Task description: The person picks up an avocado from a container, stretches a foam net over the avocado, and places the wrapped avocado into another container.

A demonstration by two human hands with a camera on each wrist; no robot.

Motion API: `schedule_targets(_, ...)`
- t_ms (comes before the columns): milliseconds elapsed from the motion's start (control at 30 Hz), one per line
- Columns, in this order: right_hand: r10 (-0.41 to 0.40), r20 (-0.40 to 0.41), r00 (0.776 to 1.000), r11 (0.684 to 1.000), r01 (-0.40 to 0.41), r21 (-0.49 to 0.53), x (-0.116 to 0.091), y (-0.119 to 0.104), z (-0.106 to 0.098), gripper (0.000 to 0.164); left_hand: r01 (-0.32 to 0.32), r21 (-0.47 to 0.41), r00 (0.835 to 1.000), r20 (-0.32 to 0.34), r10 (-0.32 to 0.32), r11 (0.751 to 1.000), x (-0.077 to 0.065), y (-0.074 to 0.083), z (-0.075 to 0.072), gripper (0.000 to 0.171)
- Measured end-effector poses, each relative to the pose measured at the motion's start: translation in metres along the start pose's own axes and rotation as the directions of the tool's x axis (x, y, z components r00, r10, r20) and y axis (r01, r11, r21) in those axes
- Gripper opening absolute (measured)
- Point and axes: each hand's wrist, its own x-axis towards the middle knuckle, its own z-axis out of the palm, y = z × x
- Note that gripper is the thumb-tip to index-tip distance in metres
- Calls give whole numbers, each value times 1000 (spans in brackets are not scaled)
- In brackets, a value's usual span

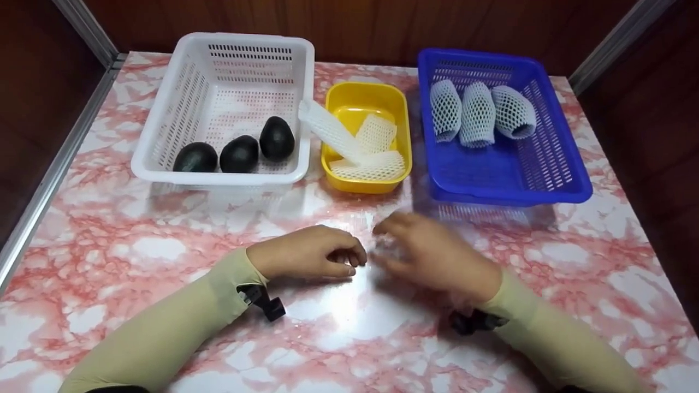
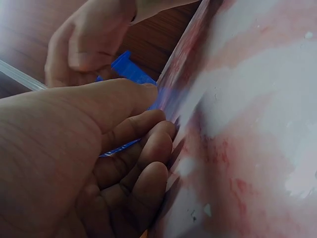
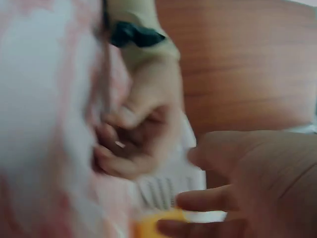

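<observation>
Two bare hands meet over a red-and-white marble-patterned table, on the near side of three plastic containers. The left hand curls loosely, leaving a gap between thumb and fingers; the right hand, blurred, has its fingers relaxed and slightly spread, just beside the left fingertips. At far left, a white rectangular perforated plastic basket holds three dark egg-shaped fruits lined along its near side, the rightmost set a little farther back. In the middle, nearest the hands, a small yellow plastic tub contains crumpled white foam-mesh sleeves; one long white mesh tube slants out over its left rim to the white basket's right edge. At far right, a blue rectangular perforated plastic basket holds three oval items in white foam netting, side by side in its far half
</observation>
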Motion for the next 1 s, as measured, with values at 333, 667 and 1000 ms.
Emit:
schedule_targets(333, -70, 158, 985, 977, 100, -190, 0, -3, 23, 43, 0, 14, 1000, -18, 1, 1000, -3, 0, 0, 26)
schedule_targets(667, -40, 163, 986, 974, 75, -212, -1, -3, 24, 51, -2, 23, 1000, -18, 2, 1000, 0, 2, -1, 25)
schedule_targets(1000, -49, 156, 987, 967, 85, -238, -3, -3, 24, 50, -32, 65, 998, 60, 28, 997, -2, 16, -8, 31)
